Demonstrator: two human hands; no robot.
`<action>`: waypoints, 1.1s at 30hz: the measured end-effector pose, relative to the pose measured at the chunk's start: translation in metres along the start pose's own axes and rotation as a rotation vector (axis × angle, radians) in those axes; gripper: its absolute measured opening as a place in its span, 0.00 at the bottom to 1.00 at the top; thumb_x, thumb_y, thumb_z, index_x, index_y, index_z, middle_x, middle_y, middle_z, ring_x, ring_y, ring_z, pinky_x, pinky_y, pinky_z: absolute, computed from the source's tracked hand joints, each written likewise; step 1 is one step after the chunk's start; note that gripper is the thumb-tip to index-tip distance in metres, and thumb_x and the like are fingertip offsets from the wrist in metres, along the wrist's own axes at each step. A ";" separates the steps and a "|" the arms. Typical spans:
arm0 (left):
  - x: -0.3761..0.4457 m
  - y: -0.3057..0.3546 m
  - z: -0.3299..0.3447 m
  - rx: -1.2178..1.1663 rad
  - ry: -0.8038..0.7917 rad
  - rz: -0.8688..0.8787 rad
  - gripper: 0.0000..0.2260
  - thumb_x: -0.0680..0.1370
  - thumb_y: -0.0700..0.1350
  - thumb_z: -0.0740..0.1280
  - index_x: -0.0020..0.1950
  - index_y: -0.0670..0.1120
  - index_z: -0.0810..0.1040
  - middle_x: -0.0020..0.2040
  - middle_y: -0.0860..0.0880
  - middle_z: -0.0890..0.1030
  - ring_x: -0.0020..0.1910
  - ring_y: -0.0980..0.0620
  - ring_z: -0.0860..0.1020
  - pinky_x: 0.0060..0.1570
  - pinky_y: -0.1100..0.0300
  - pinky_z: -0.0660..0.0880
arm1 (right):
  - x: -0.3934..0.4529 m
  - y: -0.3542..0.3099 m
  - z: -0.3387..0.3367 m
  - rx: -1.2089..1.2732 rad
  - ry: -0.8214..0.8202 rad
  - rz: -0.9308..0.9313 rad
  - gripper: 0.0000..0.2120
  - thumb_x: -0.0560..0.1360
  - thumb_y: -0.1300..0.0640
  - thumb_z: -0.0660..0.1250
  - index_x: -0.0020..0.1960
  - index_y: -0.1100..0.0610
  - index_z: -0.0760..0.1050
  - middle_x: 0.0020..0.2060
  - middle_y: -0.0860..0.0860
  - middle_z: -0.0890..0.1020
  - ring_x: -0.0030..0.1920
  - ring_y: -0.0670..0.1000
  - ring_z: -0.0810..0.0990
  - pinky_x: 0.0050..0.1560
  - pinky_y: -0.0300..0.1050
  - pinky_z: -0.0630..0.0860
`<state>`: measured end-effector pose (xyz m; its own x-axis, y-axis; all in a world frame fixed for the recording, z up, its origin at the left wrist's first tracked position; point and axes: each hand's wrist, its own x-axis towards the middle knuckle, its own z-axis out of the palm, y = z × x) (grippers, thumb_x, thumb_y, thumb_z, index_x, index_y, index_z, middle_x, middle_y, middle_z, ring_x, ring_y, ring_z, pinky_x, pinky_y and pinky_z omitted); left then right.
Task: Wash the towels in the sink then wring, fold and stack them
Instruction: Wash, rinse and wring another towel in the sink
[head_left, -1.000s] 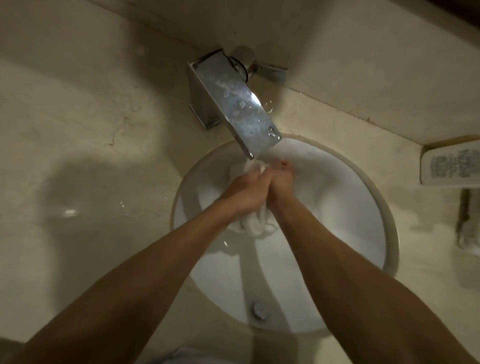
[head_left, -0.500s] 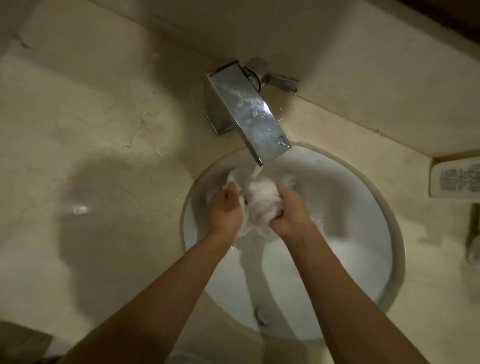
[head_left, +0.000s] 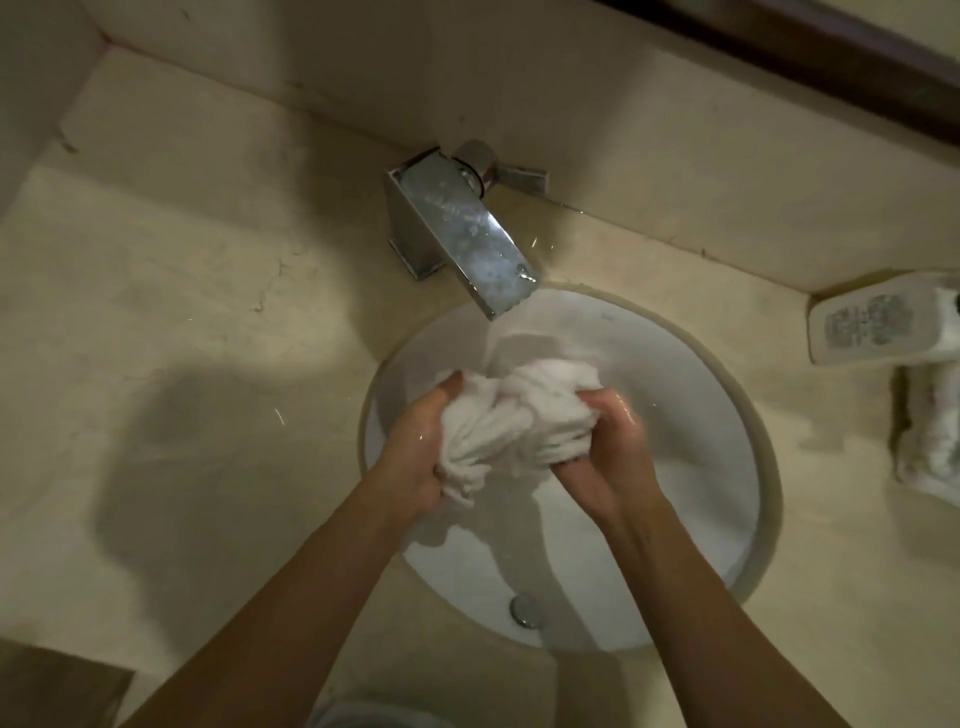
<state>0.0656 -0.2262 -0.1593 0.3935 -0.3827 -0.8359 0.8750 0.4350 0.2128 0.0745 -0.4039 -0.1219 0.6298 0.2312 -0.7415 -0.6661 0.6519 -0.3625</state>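
Both the left hand (head_left: 415, 457) and right hand (head_left: 608, 441) grip a bunched white towel (head_left: 511, 421) over the sink (head_left: 727, 395), under the tap (head_left: 467, 234). Hard squeezing could splash water onto the surface (head_left: 208, 312) (already spotted), wetting the other towel (head_left: 930, 441).

left hand (head_left: 415, 457) | right hand (head_left: 605, 457) | forearms bare, no sleeves

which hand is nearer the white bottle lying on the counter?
Right. The right hand grips the towel over the sink, on the bottle's side. The left hand grips the towel's far end, farther away.
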 end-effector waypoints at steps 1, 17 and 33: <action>-0.005 -0.002 0.000 -0.011 0.045 0.123 0.25 0.77 0.63 0.61 0.46 0.40 0.81 0.32 0.40 0.79 0.24 0.47 0.74 0.30 0.62 0.67 | -0.005 0.001 -0.002 0.069 -0.018 0.015 0.29 0.72 0.62 0.57 0.73 0.68 0.67 0.69 0.65 0.73 0.69 0.62 0.73 0.71 0.53 0.70; 0.057 0.035 0.005 0.086 0.423 0.238 0.17 0.79 0.53 0.64 0.35 0.45 0.79 0.35 0.46 0.80 0.36 0.47 0.76 0.36 0.61 0.70 | 0.053 0.008 0.043 -0.472 0.281 0.035 0.10 0.81 0.55 0.62 0.45 0.60 0.77 0.35 0.57 0.80 0.28 0.52 0.80 0.28 0.39 0.77; 0.054 0.023 0.034 0.565 0.358 0.332 0.17 0.85 0.48 0.53 0.48 0.43 0.79 0.42 0.49 0.79 0.39 0.58 0.80 0.47 0.58 0.75 | 0.113 0.015 0.053 -1.216 0.626 -0.353 0.18 0.84 0.53 0.53 0.58 0.64 0.77 0.55 0.64 0.81 0.58 0.63 0.79 0.59 0.53 0.72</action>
<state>0.1159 -0.2644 -0.1822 0.6312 0.0265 -0.7752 0.7755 -0.0411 0.6301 0.1568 -0.3293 -0.1817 0.7684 -0.3751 -0.5185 -0.6392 -0.4884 -0.5941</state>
